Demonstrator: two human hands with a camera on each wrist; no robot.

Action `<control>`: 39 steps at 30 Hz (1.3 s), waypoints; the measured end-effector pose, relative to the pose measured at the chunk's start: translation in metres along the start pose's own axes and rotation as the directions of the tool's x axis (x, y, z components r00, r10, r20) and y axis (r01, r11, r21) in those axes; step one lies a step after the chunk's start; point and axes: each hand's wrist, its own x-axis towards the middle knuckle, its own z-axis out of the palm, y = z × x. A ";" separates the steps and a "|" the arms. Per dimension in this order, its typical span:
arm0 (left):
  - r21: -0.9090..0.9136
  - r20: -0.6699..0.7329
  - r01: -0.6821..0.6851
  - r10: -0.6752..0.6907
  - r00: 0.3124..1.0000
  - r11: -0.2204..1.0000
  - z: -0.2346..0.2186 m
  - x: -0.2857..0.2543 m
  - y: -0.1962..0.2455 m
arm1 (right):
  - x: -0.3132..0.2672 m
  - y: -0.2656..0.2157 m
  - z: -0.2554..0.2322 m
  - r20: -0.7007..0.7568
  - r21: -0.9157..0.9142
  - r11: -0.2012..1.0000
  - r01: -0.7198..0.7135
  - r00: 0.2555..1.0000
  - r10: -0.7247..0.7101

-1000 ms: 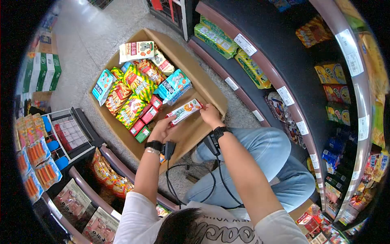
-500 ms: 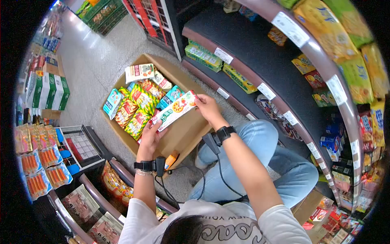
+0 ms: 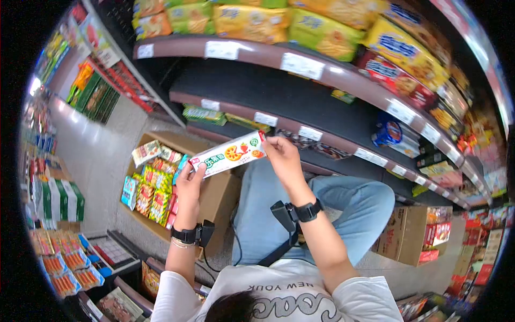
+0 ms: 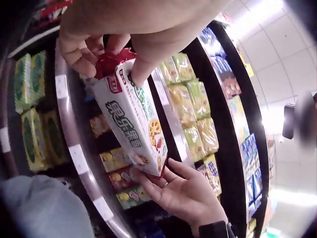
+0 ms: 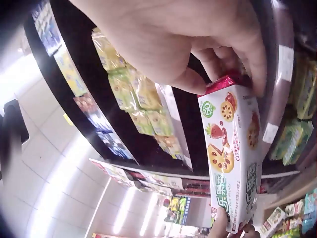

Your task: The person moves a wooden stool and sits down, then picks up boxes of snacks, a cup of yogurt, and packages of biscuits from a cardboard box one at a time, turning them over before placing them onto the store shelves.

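Note:
A long white packet of fruit-filled biscuits (image 3: 228,155) with red ends is held across in front of the body, above my lap and the open carton's near side. My left hand (image 3: 189,185) pinches its left end, thumb on the printed face. At the other end, my right hand (image 3: 284,161) grips the red tip between thumb and fingers. In the left wrist view, the packet (image 4: 131,116) shows pictures of a biscuit and a strawberry on its side. The right wrist view shows the same packet (image 5: 233,153) with my right fingers around its red end.
An open cardboard box (image 3: 214,198) on the floor holds several snack packs (image 3: 155,185). Ahead curve shelves with price tags (image 3: 303,65), yellow and green biscuit bags (image 3: 252,22) and a blue tub (image 3: 389,133). Another carton (image 3: 402,233) stands at the right, beyond my knee.
Both hands have lifted the biscuit packet up out of the box and nearer to the body. The head view has swung up and right toward the shelves.

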 end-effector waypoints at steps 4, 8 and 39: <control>0.128 0.208 -0.045 0.017 0.978 0.991 0.063 -0.009 -0.001 | -0.029 -0.011 -0.076 -0.153 0.042 0.996 0.082 0.985 -0.075; 0.092 0.478 -0.068 0.016 0.878 0.993 0.147 -0.029 -0.006 | -0.060 -0.023 -0.153 -0.363 0.082 0.986 0.142 0.926 -0.103; -0.017 0.872 0.059 -0.013 0.489 0.998 0.551 -0.124 -0.104 | -0.023 0.042 -0.561 -0.739 -0.207 0.977 -0.060 0.663 -0.116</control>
